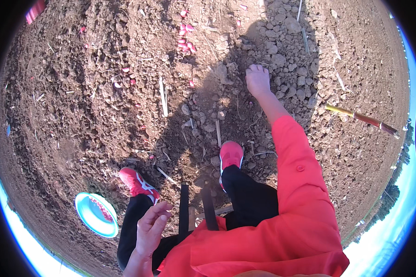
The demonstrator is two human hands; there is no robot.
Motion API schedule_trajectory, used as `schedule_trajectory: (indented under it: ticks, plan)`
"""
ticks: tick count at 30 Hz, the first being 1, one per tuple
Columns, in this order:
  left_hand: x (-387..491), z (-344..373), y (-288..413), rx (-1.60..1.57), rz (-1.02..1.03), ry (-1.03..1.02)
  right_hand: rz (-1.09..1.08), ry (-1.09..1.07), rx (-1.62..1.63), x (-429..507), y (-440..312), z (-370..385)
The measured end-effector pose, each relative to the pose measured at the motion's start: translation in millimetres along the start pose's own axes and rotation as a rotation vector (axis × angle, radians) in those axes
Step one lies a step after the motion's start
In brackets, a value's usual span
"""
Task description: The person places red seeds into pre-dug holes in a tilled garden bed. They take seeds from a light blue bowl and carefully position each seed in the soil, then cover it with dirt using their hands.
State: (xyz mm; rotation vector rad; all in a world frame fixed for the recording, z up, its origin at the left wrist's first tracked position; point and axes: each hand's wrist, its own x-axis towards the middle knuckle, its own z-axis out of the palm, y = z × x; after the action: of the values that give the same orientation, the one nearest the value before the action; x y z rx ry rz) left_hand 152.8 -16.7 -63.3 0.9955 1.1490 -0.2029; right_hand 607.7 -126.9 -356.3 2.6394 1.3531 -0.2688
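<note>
My right hand (pixel 257 80) reaches down to the cloddy soil (pixel 280 45), fingers curled under. Whether anything is inside its grasp is hidden. My left hand (pixel 150 225) is raised over my left leg, loosely bent with the thumb apart, and nothing shows in it. Pink seed-like pieces (pixel 186 45) lie clustered on the ground to the left of and beyond my right hand. More pink pieces (pixel 126 69) are scattered farther left. A light blue basin (pixel 102 226) with pink pieces along one side stands left of my left leg.
A green-and-reddish cane stalk (pixel 360 117) lies on the ground at right. Dry straw (pixel 163 97) is strewn about. My red shoes (pixel 231 154) rest on the soil. Two dark straps (pixel 183 207) hang between my legs. Something pink (pixel 35 12) shows at the upper left rim.
</note>
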Motion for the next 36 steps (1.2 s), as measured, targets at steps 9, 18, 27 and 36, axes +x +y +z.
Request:
schedule_trajectory:
  ticks: [9, 18, 27, 36]
  plan:
    - [3, -8, -1, -0.01, 0.008, -0.009, -0.054, 0.116, 0.669, 21, -39, -28]
    - [1, -11, -4, -0.049, -0.012, -0.001, 0.012, -0.066, 0.947, -18, -25, -32]
    - [1, -5, -6, -0.006, -0.044, 0.018, -0.134, 0.199, 0.46, 9, -48, -26]
    - [5, -4, -6, -0.002, -0.041, 0.023, -0.35, 0.187, 0.317, -24, -86, -12]
